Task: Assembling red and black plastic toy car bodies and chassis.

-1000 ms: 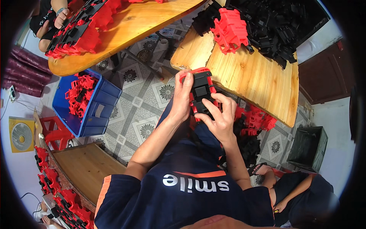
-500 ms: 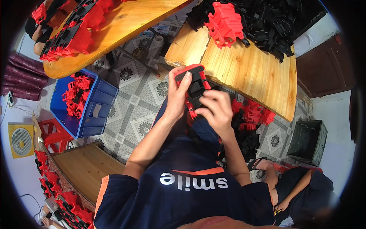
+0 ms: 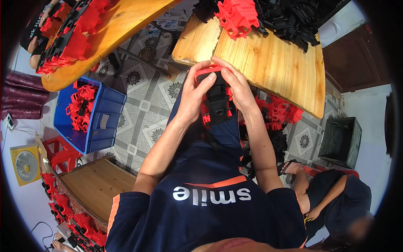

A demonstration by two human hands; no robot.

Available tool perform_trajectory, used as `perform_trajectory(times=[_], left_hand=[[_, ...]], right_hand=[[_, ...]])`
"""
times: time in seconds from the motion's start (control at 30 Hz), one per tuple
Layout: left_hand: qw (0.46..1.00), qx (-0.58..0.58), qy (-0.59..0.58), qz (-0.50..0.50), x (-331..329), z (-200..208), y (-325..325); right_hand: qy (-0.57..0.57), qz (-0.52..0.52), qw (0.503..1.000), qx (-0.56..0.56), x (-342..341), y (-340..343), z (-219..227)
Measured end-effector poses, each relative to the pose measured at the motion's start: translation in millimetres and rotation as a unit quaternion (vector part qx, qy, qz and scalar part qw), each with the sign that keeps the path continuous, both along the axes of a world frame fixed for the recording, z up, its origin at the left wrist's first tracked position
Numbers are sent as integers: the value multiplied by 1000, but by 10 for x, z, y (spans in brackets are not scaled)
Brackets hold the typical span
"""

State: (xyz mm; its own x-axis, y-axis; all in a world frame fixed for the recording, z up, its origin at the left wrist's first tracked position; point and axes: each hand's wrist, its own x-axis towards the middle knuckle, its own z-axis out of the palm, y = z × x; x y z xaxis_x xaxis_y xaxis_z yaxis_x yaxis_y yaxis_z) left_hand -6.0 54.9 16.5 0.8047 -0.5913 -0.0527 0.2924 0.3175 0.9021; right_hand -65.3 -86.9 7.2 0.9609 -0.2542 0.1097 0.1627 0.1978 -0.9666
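Between my two hands, above my lap, is a red and black plastic part [image 3: 217, 98], a red frame with a black piece set along it. My left hand [image 3: 194, 93] grips its far left side, thumb lying on the black face. From the right, my right hand [image 3: 239, 89] wraps the far right corner with its thumb pressed on top. The fingers of both hands are partly hidden beneath and behind the part. Just beyond it is the near edge of a wooden table [image 3: 268, 63], bearing a red plastic part [image 3: 238, 19] and a heap of black plastic pieces [image 3: 289, 21].
A blue bin [image 3: 103, 115] of red parts stands on the tiled floor at left. Rows of red-black parts [image 3: 75, 40] line another wooden table [image 3: 121, 29]. Red parts [image 3: 279, 113] lie under the near table. A seated person [image 3: 336, 201] is at lower right.
My right hand has moved from the part's near right side to its far corner, now gripping it with the thumb on top. The part is held more upright in view.
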Motion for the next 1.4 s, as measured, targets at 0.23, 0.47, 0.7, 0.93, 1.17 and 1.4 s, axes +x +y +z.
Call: perform_trajectory(times=[0.23, 0.47, 0.7, 0.93, 1.17, 1.4], left_hand=[[999, -6, -21, -26, -22, 23, -8], [1000, -10, 15, 24, 124, 11, -150], [981, -60, 173, 60, 508, -57, 7], [999, -36, 12, 21, 171, -60, 255], [997, 1, -75, 36, 20, -101, 314], [981, 57, -183, 1, -135, -136, 290]], right_hand=[[-42, 0, 999, 15, -70, -21, -48], [28, -24, 999, -5, 132, -51, 4], [4, 46, 996, 77, -62, -38, -284], [20, 14, 996, 87, -244, 229, -168], [34, 54, 998, 18, -351, 195, -242], [26, 7, 1000, -9, 96, 189, 57]])
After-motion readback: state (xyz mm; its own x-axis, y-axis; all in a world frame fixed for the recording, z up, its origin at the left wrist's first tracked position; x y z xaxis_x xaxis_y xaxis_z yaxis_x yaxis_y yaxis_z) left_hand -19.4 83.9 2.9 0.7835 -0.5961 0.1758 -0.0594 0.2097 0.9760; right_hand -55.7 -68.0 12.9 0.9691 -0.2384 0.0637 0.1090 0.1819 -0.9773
